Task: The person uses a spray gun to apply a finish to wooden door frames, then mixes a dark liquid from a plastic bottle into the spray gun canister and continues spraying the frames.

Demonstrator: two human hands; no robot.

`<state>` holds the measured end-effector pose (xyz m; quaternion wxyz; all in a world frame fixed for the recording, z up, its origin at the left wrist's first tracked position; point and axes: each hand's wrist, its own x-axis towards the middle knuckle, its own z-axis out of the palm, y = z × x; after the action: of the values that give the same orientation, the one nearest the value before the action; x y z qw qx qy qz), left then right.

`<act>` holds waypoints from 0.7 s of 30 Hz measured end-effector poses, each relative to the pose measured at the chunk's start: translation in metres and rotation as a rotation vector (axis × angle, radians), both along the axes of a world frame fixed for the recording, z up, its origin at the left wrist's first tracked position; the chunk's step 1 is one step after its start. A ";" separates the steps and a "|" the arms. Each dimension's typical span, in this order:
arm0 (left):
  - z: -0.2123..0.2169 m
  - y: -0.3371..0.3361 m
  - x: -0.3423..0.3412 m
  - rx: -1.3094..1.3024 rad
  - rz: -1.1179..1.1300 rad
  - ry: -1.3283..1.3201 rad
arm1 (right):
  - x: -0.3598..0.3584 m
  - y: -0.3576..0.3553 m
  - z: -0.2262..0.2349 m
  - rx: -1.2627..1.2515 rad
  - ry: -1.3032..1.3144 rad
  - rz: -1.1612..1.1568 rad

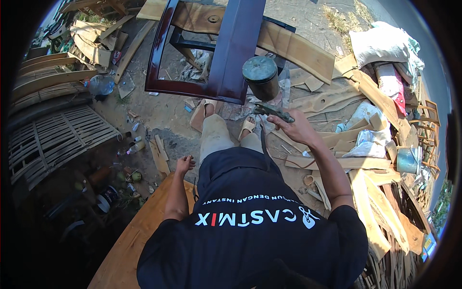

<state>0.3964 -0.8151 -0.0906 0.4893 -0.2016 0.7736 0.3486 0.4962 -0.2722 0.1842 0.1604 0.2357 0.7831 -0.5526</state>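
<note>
My right hand (294, 128) grips a spray gun (270, 112) by its handle, in front of me and to the right. On top of the gun stands a dark paint cup (263, 85) with a worn grey-green lid. Just beyond the gun lies a glossy dark red-brown wooden frame (239, 48) with a broad panel along one side and an opening to its left. The cup overlaps the panel's right edge from this view. My left hand (185, 164) hangs beside my left hip, holding nothing, its fingers loosely curled and slightly apart.
A curved raw plank (303, 49) extends under the frame. Offcuts (332, 103) and white sacks (382, 44) cover the right side, with a blue bucket (409, 160) there. At left are a slatted bamboo rack (57, 137) and a water bottle (101, 85). A brown board (130, 245) lies near me.
</note>
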 end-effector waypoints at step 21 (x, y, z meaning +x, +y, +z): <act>-0.004 -0.030 0.060 0.039 0.296 0.062 | -0.179 -0.083 -0.034 -0.072 0.267 0.160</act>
<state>0.4562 -0.8448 -0.0943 0.4122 -0.2928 0.7434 0.4378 0.3176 -0.3547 0.1501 0.1068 0.0913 0.7935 -0.5922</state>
